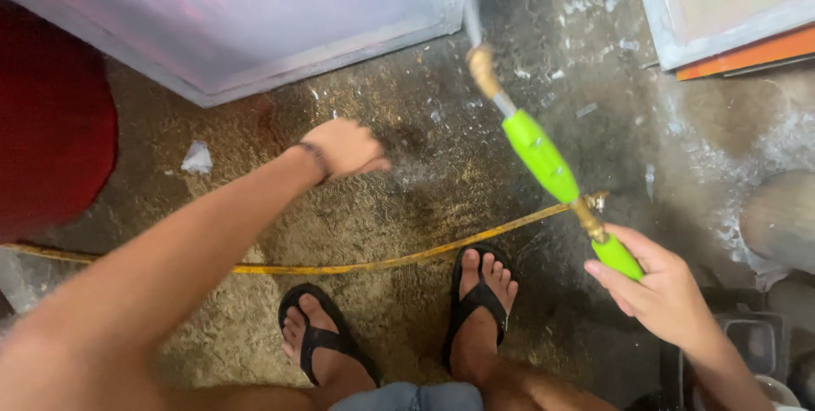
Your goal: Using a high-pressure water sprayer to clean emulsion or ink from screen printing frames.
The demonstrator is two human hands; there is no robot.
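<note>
Right grip (662,292) grasps the green spray wand (543,160), angled up-left toward the framed screen (255,20); left grip (344,148) clenched.

The rough concrete floor (382,224) is lying wet and mottled brown, darker and glistening toward the upper right. A thin yellow hose (373,263) is running across it from left to right. Just below the hose, two feet in black flip-flops (399,318) are standing on the floor. Well above the hose, a large grey-framed screen (246,12) is resting its lower edge on the floor, and a second framed screen (722,12) is sitting up and to the right of the hose. Above the hose's left stretch, a small white scrap (197,158) is lying, with a red rounded container (51,122) standing farther left.
</note>
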